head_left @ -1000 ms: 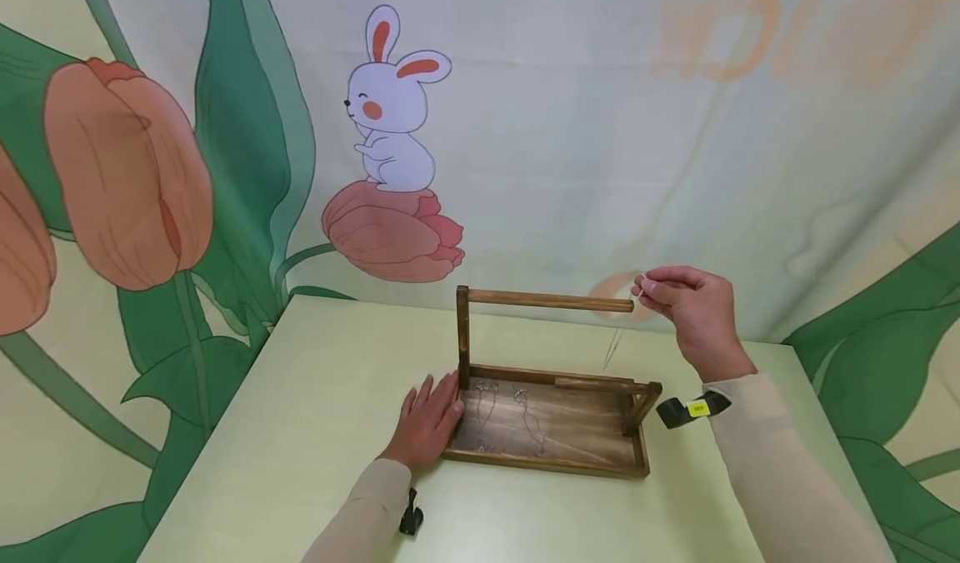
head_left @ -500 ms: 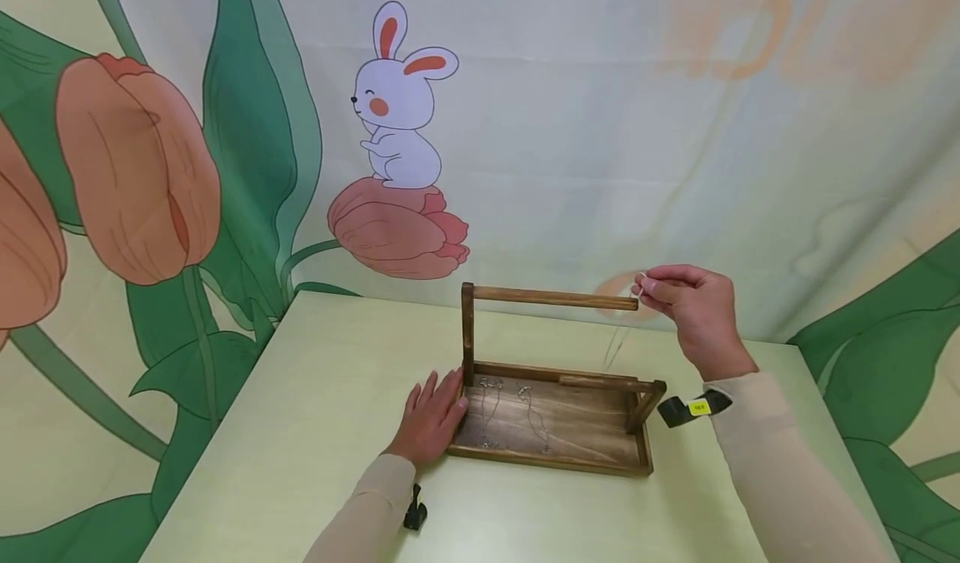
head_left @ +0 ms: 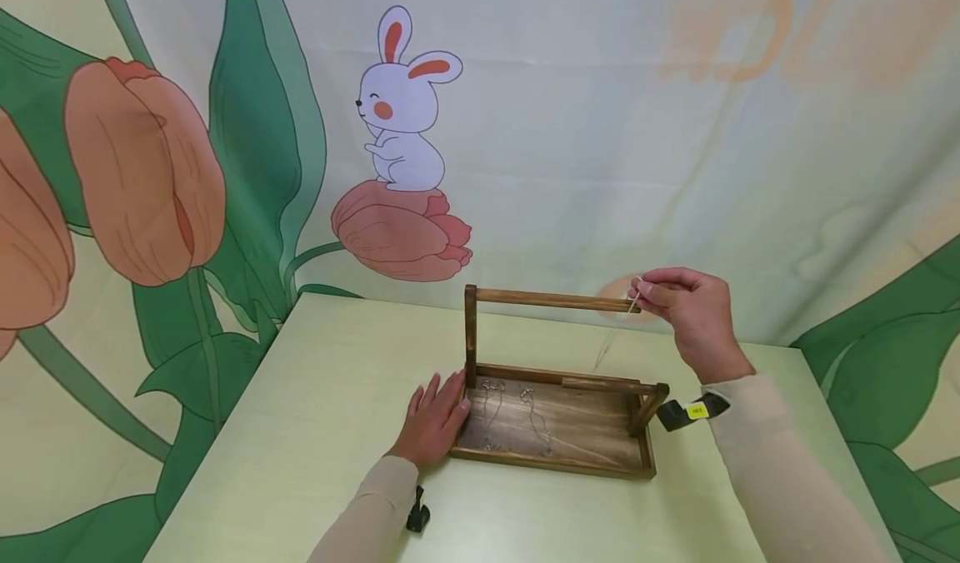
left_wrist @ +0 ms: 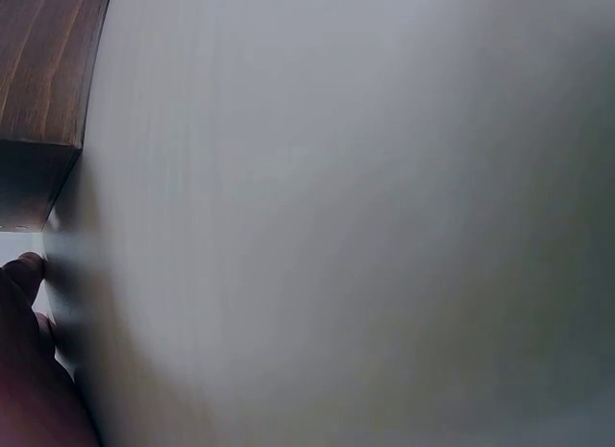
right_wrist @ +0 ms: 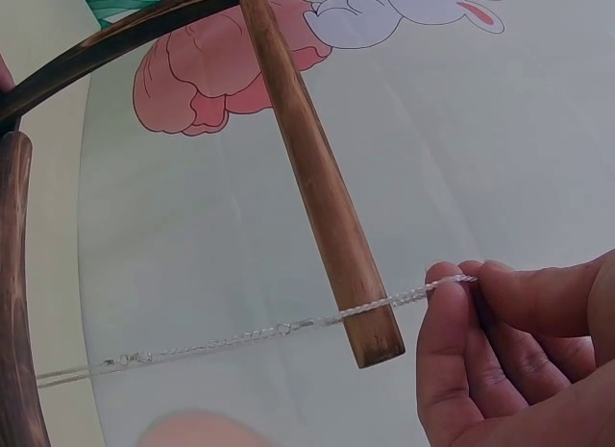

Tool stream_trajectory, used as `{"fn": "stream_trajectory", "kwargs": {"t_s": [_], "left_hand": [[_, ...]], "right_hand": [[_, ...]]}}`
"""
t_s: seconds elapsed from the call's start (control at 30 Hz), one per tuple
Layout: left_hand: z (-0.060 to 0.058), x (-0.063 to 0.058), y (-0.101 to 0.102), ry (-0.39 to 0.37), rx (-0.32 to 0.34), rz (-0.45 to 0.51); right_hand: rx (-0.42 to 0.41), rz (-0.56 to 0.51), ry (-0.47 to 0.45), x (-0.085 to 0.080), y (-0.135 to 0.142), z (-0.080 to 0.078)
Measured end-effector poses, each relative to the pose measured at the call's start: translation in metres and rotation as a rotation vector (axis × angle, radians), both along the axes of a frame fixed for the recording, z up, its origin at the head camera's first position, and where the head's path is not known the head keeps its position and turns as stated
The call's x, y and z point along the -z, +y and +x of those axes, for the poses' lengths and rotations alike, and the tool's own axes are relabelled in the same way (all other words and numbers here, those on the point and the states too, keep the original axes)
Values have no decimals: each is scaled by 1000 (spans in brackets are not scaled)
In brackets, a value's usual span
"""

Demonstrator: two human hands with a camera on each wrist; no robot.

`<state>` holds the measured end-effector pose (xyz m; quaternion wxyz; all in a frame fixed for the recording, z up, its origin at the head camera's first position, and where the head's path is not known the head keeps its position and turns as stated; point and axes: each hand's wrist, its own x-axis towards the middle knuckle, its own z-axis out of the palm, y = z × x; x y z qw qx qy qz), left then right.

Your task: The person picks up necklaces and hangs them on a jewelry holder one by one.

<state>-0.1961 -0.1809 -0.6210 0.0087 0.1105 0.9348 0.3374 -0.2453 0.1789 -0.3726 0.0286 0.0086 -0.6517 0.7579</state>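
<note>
My right hand (head_left: 697,317) pinches one end of a thin silver necklace (right_wrist: 216,343) between thumb and fingertips. The chain crosses the free end of the upper wooden bar (head_left: 555,300) in the right wrist view, and its strands hang down behind the tray in the head view. My left hand (head_left: 431,417) rests with extended fingers against the left side of the brown wooden jewelry stand (head_left: 551,465). In its tray lie more fine chains (head_left: 534,413). The left wrist view catches only a corner of the stand (left_wrist: 43,72) and part of the left hand (left_wrist: 29,360).
A lower, shorter bar (head_left: 600,385) on a post juts inward from the stand's right side. The stand sits on a pale yellow-green table (head_left: 322,463). Behind it hangs a curtain (head_left: 562,130) printed with a rabbit and tulips.
My right hand has shifted slightly left, bringing the necklace from just past the upper bar's tip to overlapping it. My left hand stays against the stand; the head view has shifted slightly.
</note>
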Motion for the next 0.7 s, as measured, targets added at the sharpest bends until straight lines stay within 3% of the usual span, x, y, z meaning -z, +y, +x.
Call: {"fn": "stream_trajectory", "kwargs": {"t_s": [0.7], "left_hand": [[0, 2, 0, 11, 0, -1]], "right_hand": [[-31, 10, 35, 3, -9, -1]]}}
